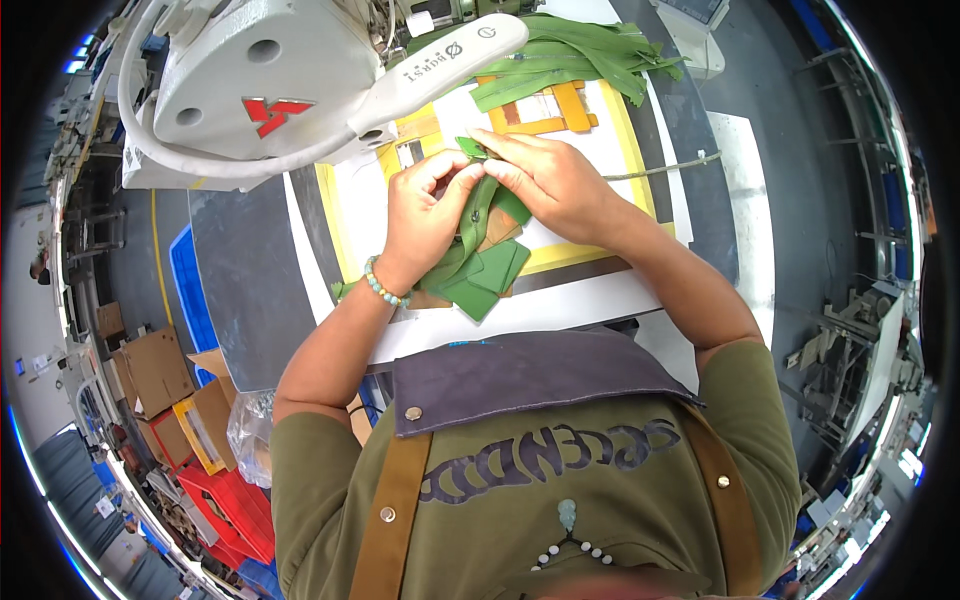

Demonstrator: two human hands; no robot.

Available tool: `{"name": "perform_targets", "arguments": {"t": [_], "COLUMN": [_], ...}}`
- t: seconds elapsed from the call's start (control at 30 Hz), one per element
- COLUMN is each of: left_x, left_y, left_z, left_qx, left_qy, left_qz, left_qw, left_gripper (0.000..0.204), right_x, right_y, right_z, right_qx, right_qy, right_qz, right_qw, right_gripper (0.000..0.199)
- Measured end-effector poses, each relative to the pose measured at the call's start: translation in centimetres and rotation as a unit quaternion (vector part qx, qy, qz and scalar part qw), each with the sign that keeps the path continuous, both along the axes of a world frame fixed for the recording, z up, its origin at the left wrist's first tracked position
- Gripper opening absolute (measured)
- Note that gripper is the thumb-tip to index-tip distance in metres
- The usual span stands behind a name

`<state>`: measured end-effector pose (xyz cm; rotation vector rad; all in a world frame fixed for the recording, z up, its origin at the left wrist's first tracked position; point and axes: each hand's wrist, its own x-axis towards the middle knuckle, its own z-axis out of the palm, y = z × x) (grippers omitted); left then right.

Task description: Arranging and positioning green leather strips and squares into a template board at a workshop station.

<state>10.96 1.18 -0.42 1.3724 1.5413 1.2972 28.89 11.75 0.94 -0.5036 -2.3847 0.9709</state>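
Both my hands meet over a green strap-like piece of material (474,212) on the sewing table (250,290). My left hand (425,215), with a bead bracelet at the wrist, pinches the strap from the left. My right hand (548,180) pinches its upper end from the right. Below the hands lie several flat green and brown cut pieces (480,278), partly hidden by my left hand. The white sewing machine head (270,85) stands just up and left of my hands.
A pile of long green strips (575,55) lies at the table's far side beside an orange-brown template frame (548,110). A white lamp arm (440,65) reaches over the work. Cardboard boxes (160,370) and red crates (235,505) stand on the floor at left.
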Motion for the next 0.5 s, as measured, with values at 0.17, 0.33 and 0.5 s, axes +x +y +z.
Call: {"name": "perform_targets", "arguments": {"t": [0.17, 0.33, 0.5], "left_x": [0.3, 0.0, -0.3], "left_y": [0.2, 0.5, 0.8], "left_z": [0.5, 1.2, 1.6], "left_qx": [0.097, 0.199, 0.252], "left_qy": [0.111, 0.248, 0.364], "left_qz": [0.022, 0.039, -0.007], "left_qw": [0.989, 0.947, 0.897], "left_gripper": [0.005, 0.007, 0.020], "right_x": [-0.1, -0.3, -0.7], "right_y": [-0.2, -0.2, -0.5], "right_z": [0.1, 0.3, -0.5], "right_qx": [-0.057, -0.211, -0.246], "right_qy": [0.003, 0.000, 0.026], "right_qz": [0.003, 0.033, 0.024], "right_qw": [0.998, 0.977, 0.969], "right_gripper": [0.043, 0.042, 0.042]}}
